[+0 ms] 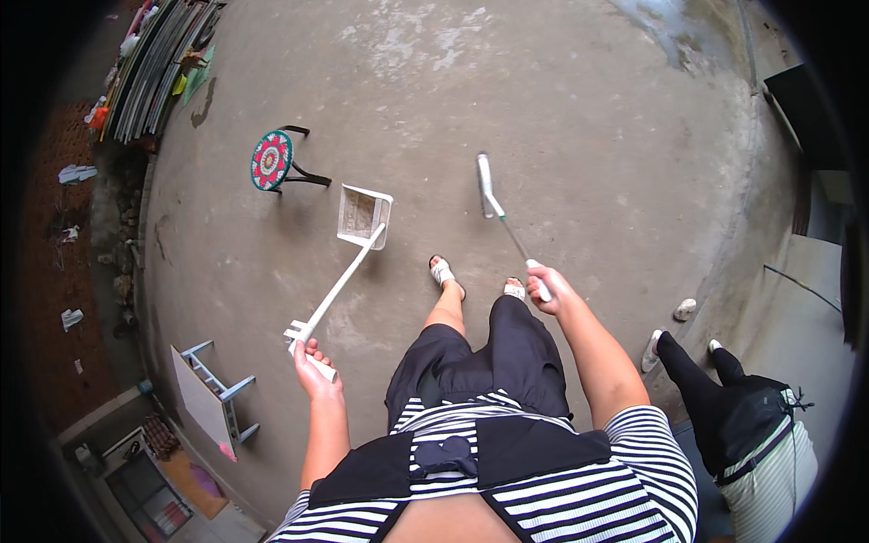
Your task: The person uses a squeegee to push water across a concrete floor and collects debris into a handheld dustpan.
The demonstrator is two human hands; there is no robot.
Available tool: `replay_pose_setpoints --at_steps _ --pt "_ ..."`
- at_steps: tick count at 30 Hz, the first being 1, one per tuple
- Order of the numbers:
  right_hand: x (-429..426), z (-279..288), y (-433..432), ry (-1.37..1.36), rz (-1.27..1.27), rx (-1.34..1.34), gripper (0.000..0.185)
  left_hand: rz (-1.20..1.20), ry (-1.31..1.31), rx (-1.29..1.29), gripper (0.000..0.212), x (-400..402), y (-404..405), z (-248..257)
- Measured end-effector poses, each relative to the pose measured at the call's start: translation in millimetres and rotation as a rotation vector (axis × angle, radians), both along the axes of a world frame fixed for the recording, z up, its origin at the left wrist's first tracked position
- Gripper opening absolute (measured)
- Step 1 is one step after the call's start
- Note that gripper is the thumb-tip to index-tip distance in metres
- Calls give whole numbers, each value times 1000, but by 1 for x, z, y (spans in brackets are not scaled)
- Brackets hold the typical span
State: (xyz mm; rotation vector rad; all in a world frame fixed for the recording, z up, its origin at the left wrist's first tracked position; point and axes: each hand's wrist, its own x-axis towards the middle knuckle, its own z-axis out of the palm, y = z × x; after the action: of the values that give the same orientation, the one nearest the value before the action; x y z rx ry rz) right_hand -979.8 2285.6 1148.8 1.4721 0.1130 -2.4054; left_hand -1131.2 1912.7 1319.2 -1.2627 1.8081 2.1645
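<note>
My left hand [317,368] is closed around the handle of a white long-handled plastic dustpan [344,285]. The pan holds some grey dirt and is tilted just above or on the concrete floor; I cannot tell which. In my right hand [550,288] is the white grip of a T-shaped tool [514,236] with a thin metal shaft. Its long white head [484,180] is slightly blurred, so squeegee or brush is unclear. The head is out to the right of the pan, apart from it.
A round stool [271,160] with a patterned cover stands beyond the dustpan. On the left are a low table [207,400] and a pile of long strips [159,71]. Another person [753,434] stands at my right, near a stone [685,309]. Wet concrete [669,30] shows at far right.
</note>
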Motion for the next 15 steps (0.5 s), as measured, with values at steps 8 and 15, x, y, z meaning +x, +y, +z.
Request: replay_pose_setpoints --at_steps 8,15 --pt "-170 -50 -154 23 321 29 7 -8 20 -35 16 -98 -62 -16" --pt "-253 -77 -214 -115 503 139 13 16 -104 -89 17 -159 -135 -50"
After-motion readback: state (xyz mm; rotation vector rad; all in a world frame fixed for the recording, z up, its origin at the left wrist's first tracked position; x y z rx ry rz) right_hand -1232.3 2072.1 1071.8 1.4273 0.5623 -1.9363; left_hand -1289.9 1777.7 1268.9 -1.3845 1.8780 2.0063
